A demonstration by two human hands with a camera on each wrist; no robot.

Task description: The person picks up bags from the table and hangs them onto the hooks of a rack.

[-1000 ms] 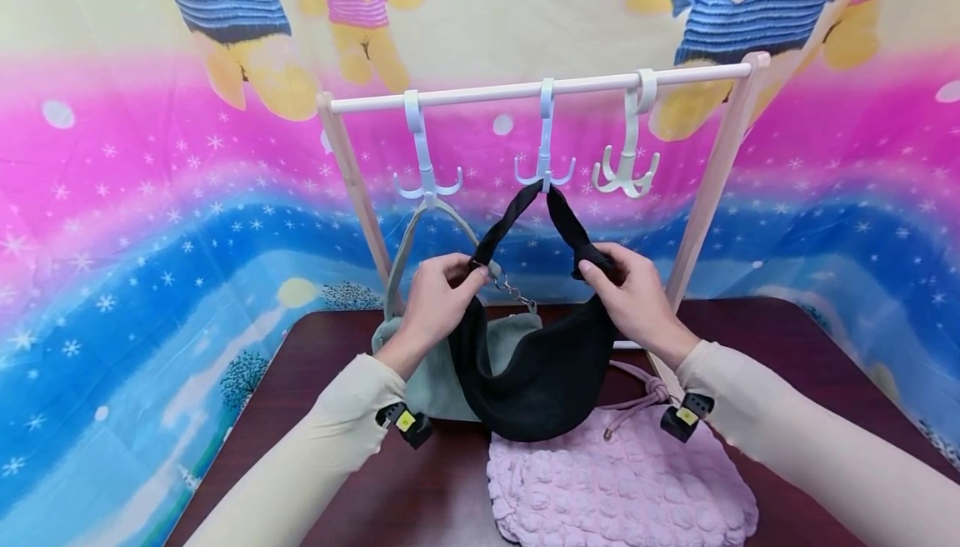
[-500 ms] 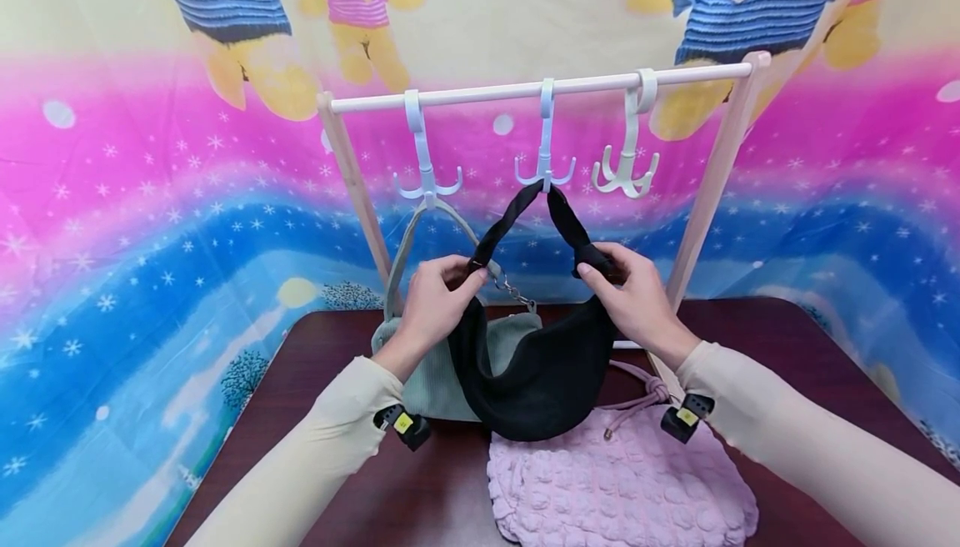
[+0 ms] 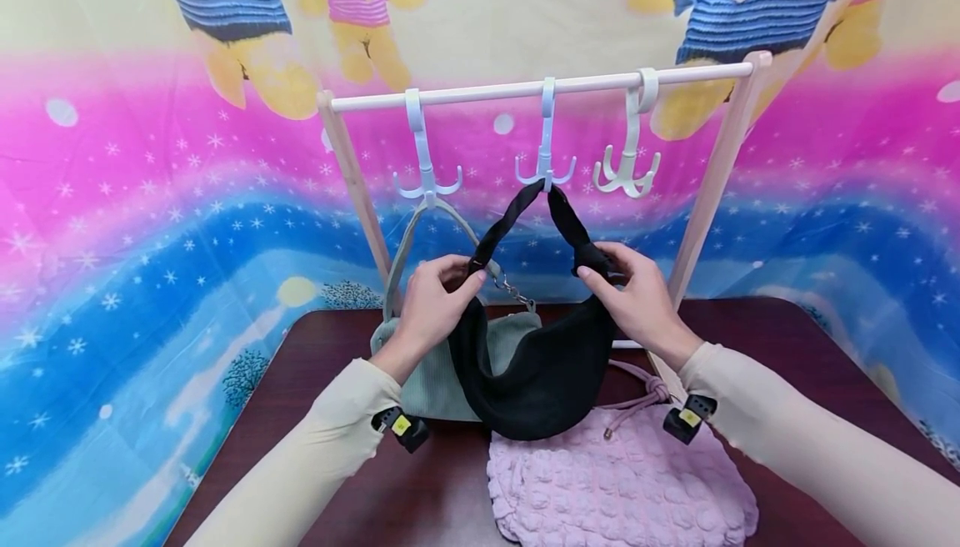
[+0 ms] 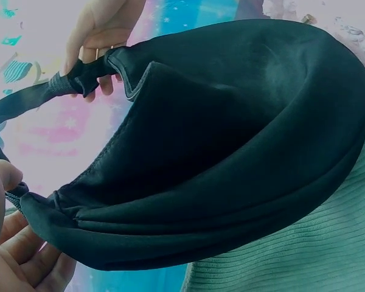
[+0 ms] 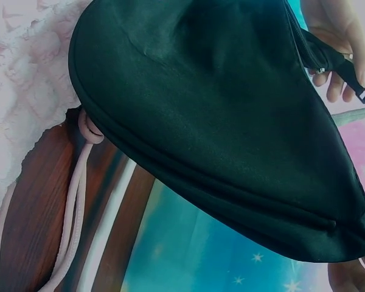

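A black cloth shoulder bag (image 3: 543, 393) hangs by its strap (image 3: 504, 226) from the middle hook (image 3: 545, 163). My left hand (image 3: 433, 301) pinches the strap's left lower end between thumb and fingers. On the other side my right hand (image 3: 637, 301) holds the strap by the knotted part (image 3: 591, 259), thumb in front and fingers behind. In the left wrist view the bag's mouth (image 4: 164, 140) gapes, with its dark inside showing. Behind it a grey-green corduroy bag (image 3: 438, 380) hangs from the left hook (image 3: 426, 159), partly hidden by the black bag and my left hand.
A pale wooden rack with a top rail (image 3: 480, 95) stands on the dark red table (image 3: 420, 489). Its right hook (image 3: 628, 159) carries no bag. A pink puffy bag (image 3: 622, 480) with a cord handle (image 3: 637, 397) lies at the front. A printed cloth (image 3: 112, 197) hangs behind.
My right hand has shifted very slightly to the right, showing more of the knotted strap. The bags and my left hand stay practically where they were.
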